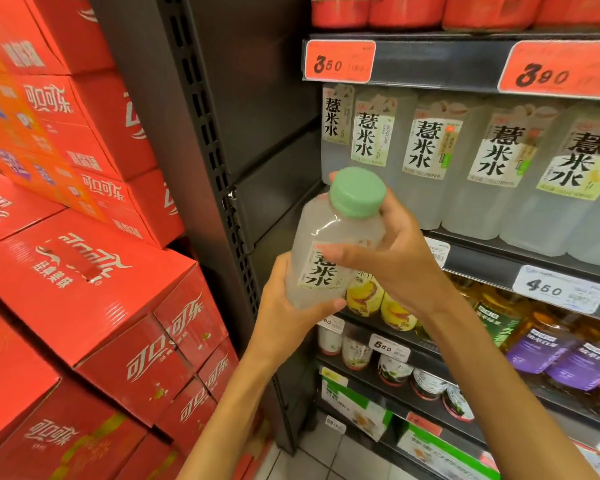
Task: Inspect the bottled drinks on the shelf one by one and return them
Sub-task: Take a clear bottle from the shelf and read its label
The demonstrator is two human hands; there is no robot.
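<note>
Held bottle (329,244) before shelf (499,251); bottle row (465,161) on it; stacked cartons (84,271) left.

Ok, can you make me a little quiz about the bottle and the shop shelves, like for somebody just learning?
1. True or false: both hands hold the cloudy drink bottle.
2. What colour is its cap? A green, B red, C blue.
3. Fill in: the stacked red cartons stand to the ___ of the shelf upright.

Key
1. True: the left hand grips the bottom and the right hand grips near the neck.
2. A. Matching bottles fill the shelf behind it, under an orange price tag.
3. Left.
</note>
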